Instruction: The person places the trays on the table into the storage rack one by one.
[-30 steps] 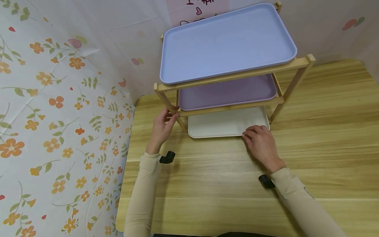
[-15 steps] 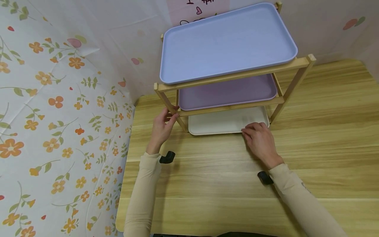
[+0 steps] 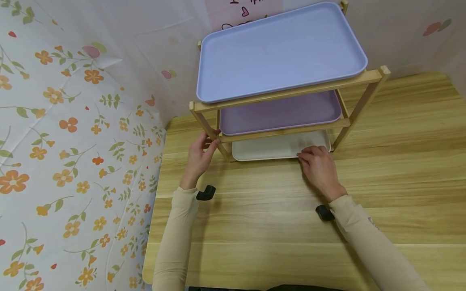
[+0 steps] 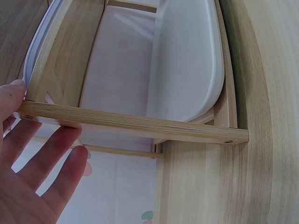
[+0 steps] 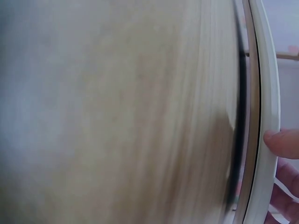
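A three-tier wooden rack stands at the back of the table. My left hand holds its left front post at middle-tier height, thumb on one side and fingers on the other. On the lowest tier lies a white tray, partly hidden by the tiers above. My right hand pinches this tray's front rim right of its middle. In the right wrist view the thumb presses the outer wall, and the other fingers reach over the inner side.
A blue tray covers the top tier and a purple tray the middle one. Flowered cloth hangs along the left side and behind the rack. Bare wood tabletop lies in front.
The white tray's front edge has moved back, farther under the middle tier, with my right hand moving along with it. My left hand has stayed on the post.
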